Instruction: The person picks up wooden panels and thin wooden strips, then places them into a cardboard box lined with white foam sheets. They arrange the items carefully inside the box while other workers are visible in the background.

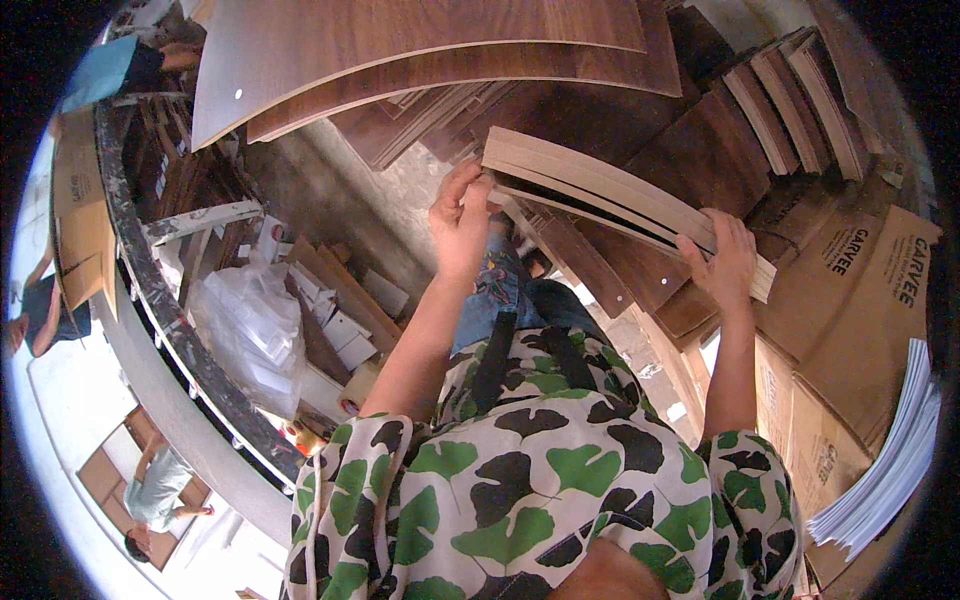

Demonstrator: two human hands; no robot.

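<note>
A short bundle of narrow boards (592, 172) is before me, pale raw edges facing up and dark gaps between some of the boards. My left hand (461, 214) has its fingers around the bundle's left end. At the other end, my right hand (721, 251) grips it, with the thumb on the near side and the fingers over the top. Below the bundle lie dark wood-grain panels (600, 259), partly covered by it. Larger wood-grain panels (450, 67) extend across the far side, beyond my left hand.
Stacked panels (795, 105) stand at the far right. Printed cardboard cartons (847, 300) and a sheaf of white sheets (885, 457) lie at right. A clear plastic bag (251, 330) sits left, beside a dark, paint-marked rail (172, 330). Other people (157, 480) are beyond it.
</note>
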